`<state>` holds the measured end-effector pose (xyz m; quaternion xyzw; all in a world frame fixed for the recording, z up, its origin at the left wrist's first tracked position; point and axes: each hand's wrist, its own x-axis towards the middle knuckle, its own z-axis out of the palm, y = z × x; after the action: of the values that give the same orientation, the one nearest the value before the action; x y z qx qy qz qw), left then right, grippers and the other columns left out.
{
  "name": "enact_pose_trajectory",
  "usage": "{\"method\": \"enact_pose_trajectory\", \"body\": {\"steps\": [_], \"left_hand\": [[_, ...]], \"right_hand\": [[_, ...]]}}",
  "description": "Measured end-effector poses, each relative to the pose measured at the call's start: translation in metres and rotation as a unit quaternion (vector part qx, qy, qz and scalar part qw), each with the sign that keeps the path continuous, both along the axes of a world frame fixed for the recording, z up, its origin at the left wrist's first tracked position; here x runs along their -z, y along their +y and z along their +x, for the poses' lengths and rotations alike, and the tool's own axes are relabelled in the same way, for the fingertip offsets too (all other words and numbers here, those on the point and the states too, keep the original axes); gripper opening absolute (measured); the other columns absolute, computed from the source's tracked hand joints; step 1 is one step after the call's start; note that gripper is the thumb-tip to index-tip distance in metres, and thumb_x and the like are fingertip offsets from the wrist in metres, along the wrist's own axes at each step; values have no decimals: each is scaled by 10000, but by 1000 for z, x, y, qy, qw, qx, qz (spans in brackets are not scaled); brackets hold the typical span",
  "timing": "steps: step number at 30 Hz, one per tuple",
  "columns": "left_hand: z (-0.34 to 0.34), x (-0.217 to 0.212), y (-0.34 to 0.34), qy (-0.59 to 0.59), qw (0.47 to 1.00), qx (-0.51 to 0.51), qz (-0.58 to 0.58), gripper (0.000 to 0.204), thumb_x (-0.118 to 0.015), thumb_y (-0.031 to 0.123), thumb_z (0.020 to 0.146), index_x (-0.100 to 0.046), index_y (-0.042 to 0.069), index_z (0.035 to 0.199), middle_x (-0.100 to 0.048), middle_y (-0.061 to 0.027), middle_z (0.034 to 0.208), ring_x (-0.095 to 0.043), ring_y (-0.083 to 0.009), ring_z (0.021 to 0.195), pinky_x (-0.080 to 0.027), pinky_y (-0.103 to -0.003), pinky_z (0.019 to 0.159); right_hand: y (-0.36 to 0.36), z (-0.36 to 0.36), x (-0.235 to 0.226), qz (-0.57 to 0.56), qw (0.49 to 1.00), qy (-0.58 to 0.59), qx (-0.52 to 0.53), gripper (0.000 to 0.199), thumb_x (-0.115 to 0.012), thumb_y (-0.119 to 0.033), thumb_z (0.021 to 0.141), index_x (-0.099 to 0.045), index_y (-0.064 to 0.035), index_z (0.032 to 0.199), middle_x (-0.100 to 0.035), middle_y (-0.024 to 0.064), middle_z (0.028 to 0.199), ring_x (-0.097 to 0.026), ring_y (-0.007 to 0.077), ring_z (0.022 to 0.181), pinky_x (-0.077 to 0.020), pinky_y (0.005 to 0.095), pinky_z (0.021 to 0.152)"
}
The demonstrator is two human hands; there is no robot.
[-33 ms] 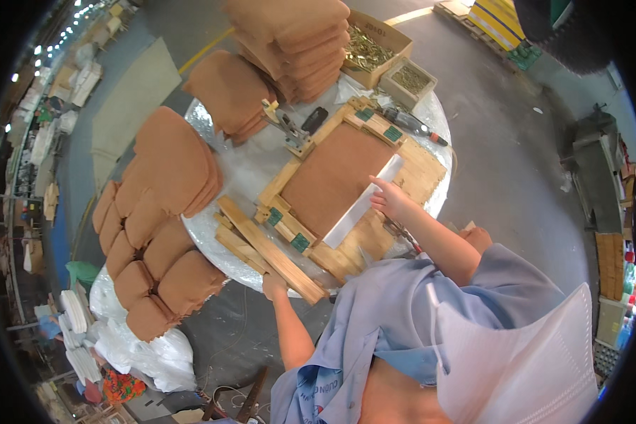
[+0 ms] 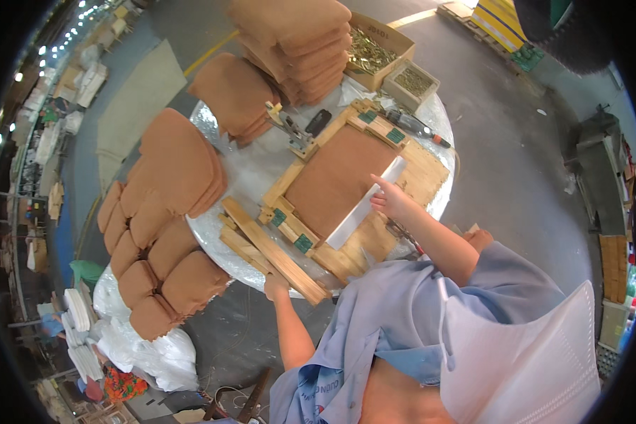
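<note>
A white strip [image 2: 353, 220] lies slantwise along the near right side of a brown padded panel [image 2: 339, 173]. My right hand [image 2: 391, 199] is closed over the strip's middle, index finger stretched along it and the other fingers curled. The panel rests in a wooden frame jig [image 2: 279, 191] with green patches. Lower left, my left hand [image 2: 276, 286] is at the near ends of several wooden slats [image 2: 272, 251] that overhang the table edge. Its fingers are hidden by the slats, so its grip cannot be made out.
The round table [image 2: 244, 173] is wrapped in plastic. Brown cushions [image 2: 180, 162] are stacked left and at the back. A toggle clamp [image 2: 290, 131] stands on the jig's far left. A power driver [image 2: 413, 126] lies behind it, near a cardboard box of metal fittings [image 2: 371, 53] and a smaller box [image 2: 411, 81].
</note>
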<state>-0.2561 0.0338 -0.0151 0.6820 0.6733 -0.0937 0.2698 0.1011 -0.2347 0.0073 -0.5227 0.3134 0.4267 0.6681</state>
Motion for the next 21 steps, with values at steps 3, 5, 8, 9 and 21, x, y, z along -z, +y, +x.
{"method": "enact_pose_trajectory", "body": {"steps": [3, 5, 8, 9, 21], "left_hand": [[-10, -2, 10, 99, 990, 95, -24, 877, -277, 746, 1071, -773, 51, 1268, -770, -250, 1224, -716, -438, 1206, -549, -528, 1028], [-45, 16, 22, 80, 992, 69, -66, 843, -263, 721, 1083, -761, 75, 1296, -752, -256, 1276, -686, -454, 1259, -529, -544, 1063], [7, 47, 20, -46, 989, 142, 1, 799, -330, 703, 1087, -746, 53, 1293, -743, -259, 1295, -674, -469, 1262, -522, -552, 1056], [-6, 42, 18, -64, 993, 100, 7, 797, -348, 704, 1085, -740, 41, 1290, -744, -267, 1282, -679, -470, 1246, -522, -548, 1050], [-36, -4, -36, -318, 915, -195, -153, 498, -594, 418, 1091, -652, -33, 1295, -707, -142, 1221, -693, -281, 1092, -564, -389, 934]], "right_hand": [[40, 9, -10, -17, 999, 4, 38, 1032, -860, -455, 916, -301, -21, 1667, -367, 242, 1694, -427, 391, 1530, -412, 518, 1223], [73, -3, -33, 10, 999, -4, 52, 891, -877, -377, 909, -435, -14, 1592, -551, 179, 1575, -547, 331, 1437, -456, 487, 1183], [45, 44, 49, 35, 984, -105, 142, 778, -884, -329, 906, -522, 23, 1498, -651, 165, 1442, -632, 334, 1319, -525, 477, 1073], [57, 34, 42, 16, 986, -108, 123, 771, -885, -322, 904, -526, 32, 1487, -655, 169, 1434, -646, 332, 1294, -534, 477, 1044], [-15, -19, -101, -40, 912, -409, 15, 588, -848, -269, 884, -652, 78, 1317, -753, 179, 1237, -723, 277, 1134, -554, 399, 987]]}}
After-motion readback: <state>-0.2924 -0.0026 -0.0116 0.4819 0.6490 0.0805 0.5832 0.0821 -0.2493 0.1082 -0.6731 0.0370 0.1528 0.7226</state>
